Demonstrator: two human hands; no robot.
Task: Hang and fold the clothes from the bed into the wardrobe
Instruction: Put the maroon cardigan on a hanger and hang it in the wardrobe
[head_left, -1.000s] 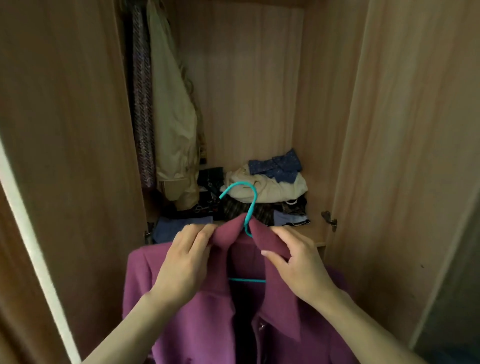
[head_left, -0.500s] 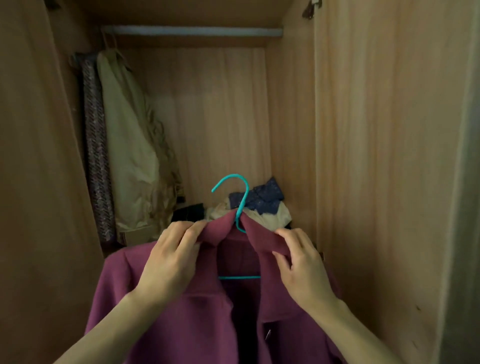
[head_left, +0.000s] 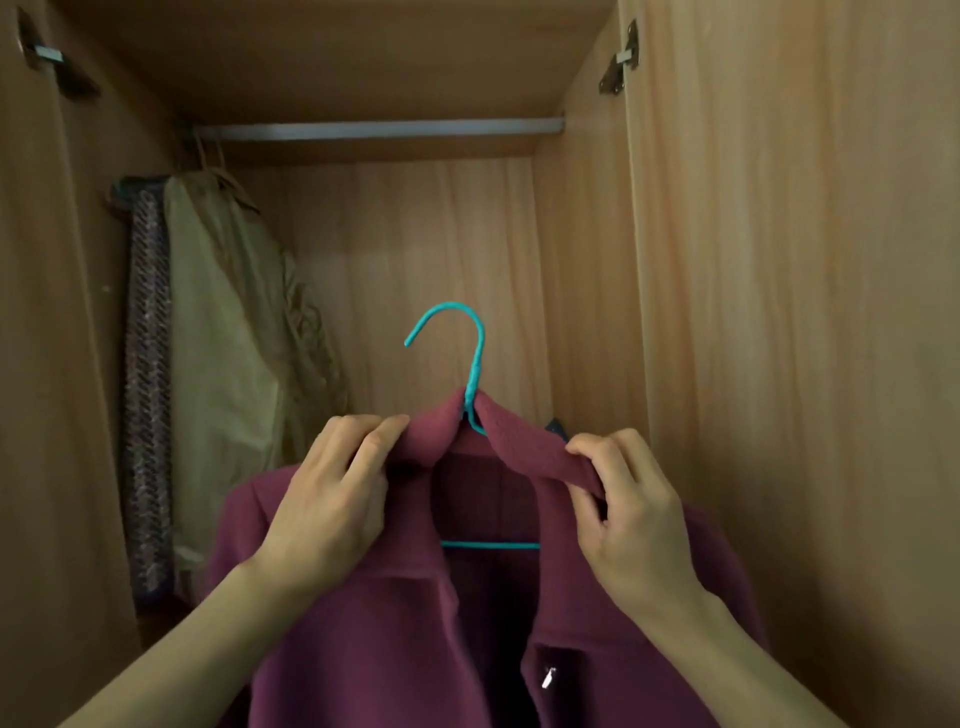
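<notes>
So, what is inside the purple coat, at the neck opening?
Inside the purple coat, a teal hanger: its hook rises from the collar and its bottom bar crosses the opening. The shoulder arms are covered by the fabric. The left hand and right hand pinch the collar.

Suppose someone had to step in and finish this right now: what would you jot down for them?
Left hand: grips the left side of the collar of the maroon fleece jacket.
Right hand: pinches the right side of the collar.
The jacket sits on the teal wire hanger, held up inside the wooden wardrobe; the hook is free, below the pale metal rail.
Done: jacket is on its hanger. A beige jacket and a dark patterned garment already hang at the rail's left end.
Left: lift the hook onto the rail, probably in the open stretch to their right, then let go.
</notes>
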